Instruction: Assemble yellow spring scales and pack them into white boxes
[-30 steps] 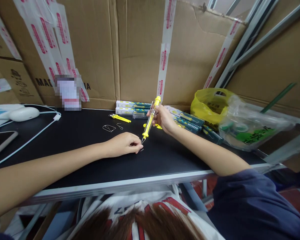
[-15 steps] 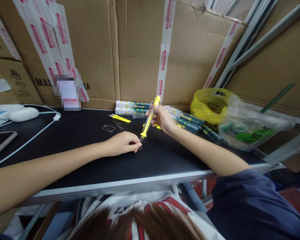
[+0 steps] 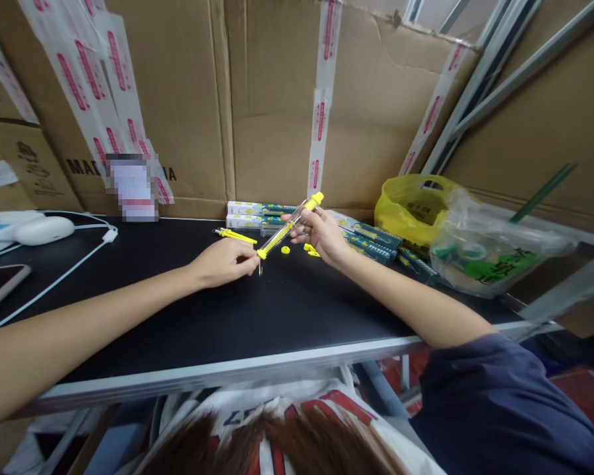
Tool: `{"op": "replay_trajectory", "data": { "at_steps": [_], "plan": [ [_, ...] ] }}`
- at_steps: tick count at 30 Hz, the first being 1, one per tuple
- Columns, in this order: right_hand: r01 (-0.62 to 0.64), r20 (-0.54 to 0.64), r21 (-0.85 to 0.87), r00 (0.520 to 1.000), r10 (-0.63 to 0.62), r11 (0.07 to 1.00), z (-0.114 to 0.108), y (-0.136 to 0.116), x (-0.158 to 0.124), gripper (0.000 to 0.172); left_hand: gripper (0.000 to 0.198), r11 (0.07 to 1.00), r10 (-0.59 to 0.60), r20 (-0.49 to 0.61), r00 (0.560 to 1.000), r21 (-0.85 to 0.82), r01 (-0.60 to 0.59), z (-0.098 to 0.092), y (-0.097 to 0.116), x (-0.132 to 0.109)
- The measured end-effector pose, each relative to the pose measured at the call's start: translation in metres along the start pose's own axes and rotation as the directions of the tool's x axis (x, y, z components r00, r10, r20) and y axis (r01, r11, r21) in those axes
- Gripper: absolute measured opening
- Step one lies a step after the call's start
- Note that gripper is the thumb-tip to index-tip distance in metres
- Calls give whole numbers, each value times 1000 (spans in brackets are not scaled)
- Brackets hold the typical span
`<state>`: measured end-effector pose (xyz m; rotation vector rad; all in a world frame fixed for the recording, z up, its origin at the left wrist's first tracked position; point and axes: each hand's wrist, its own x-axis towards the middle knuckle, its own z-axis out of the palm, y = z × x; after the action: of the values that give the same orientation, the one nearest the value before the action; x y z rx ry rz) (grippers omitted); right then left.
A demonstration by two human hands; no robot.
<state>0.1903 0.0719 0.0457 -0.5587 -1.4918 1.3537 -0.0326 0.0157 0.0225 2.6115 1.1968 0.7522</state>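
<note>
My right hand (image 3: pixel 321 235) grips a clear tube with yellow ends (image 3: pixel 290 225), tilted low at its left end. My left hand (image 3: pixel 224 261) is pinched at that lower yellow tip, where a thin wire clip (image 3: pixel 260 267) hangs. Both hands hover just above the black table (image 3: pixel 178 316). Small yellow caps (image 3: pixel 286 250) lie on the table under the tube. Another yellow tool (image 3: pixel 235 234) lies behind my left hand.
Boxed packs (image 3: pixel 257 214) lie at the back, more dark green packs (image 3: pixel 376 241) to the right. A yellow bag (image 3: pixel 416 208) and a clear plastic bag (image 3: pixel 490 247) sit at the right. A white device with cable (image 3: pixel 44 231) is far left. Cardboard walls stand behind.
The tube has swung from steep to nearly flat and lifted off the table. My left hand rose and moved back and left with the wire clip at the tip.
</note>
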Motion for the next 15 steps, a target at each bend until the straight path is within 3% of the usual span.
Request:
{"op": "replay_trajectory", "data": {
  "at_steps": [4, 7, 12, 15],
  "plan": [
    [-31, 33, 42, 999, 30, 999, 5, 5, -5, 21, 40, 987, -115, -199, 973, 92, 135, -4, -7, 0],
    [-51, 55, 60, 997, 48, 997, 9, 10, -8, 27, 34, 982, -169, -281, 945, 39, 187, 2, -2, -1],
    [-87, 105, 23, 991, 84, 996, 20, 19, -19, 37, 55, 999, -18, -286, 958, 39, 30, 15, 13, -5],
    [-64, 158, -62, 985, 74, 996, 22, 24, -22, 34, 54, 997, 61, -273, 960, 60, -47, 19, 16, -7]
  ]
}}
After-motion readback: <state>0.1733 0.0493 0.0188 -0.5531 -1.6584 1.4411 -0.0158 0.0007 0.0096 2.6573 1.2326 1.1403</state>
